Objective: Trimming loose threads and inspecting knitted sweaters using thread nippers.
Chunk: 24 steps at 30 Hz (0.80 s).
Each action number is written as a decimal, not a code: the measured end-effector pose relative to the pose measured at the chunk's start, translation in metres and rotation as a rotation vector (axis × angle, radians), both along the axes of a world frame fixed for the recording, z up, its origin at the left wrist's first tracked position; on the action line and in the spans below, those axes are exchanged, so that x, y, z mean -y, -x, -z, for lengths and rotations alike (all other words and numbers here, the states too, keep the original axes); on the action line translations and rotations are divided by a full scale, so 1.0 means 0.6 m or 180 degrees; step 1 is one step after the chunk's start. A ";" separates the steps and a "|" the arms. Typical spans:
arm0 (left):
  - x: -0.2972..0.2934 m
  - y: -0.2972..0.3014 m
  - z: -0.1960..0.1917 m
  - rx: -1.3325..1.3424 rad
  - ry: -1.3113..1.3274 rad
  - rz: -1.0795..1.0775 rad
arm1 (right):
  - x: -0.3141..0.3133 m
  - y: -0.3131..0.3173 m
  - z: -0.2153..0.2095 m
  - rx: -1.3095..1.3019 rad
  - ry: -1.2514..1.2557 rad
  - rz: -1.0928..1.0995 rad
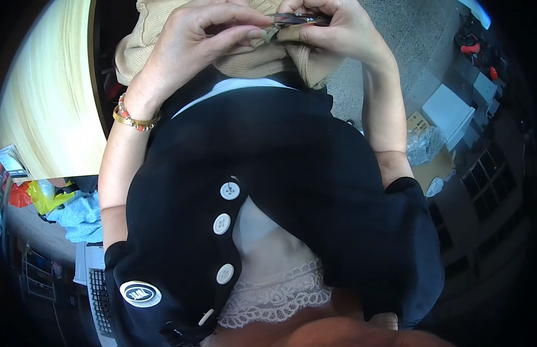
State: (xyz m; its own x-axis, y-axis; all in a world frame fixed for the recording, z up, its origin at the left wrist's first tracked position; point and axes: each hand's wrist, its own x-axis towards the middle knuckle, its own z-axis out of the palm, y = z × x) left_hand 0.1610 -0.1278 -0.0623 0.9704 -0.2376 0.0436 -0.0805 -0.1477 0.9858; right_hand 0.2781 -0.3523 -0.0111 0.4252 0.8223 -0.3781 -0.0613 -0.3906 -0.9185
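A beige knitted garment lies bunched in my lap at the top of the head view. My left hand pinches a fold of the knit between thumb and fingers; a beaded bracelet circles its wrist. My right hand is closed around a small dark metal tool, which looks like thread snips, with its tip against the fabric right beside my left fingertips. Both hands touch at the fabric. Most of the tool is hidden by my fingers.
My black buttoned top fills the middle. A pale wooden table curves along the left, with blue cloth and coloured bags below it. At right are a speckled grey floor, white boxes and a crumpled plastic bag.
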 end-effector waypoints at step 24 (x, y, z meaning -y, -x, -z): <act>0.016 -0.007 -0.025 0.0842 -0.0569 -0.0065 | -0.010 -0.030 0.015 0.1348 -0.1531 -0.0138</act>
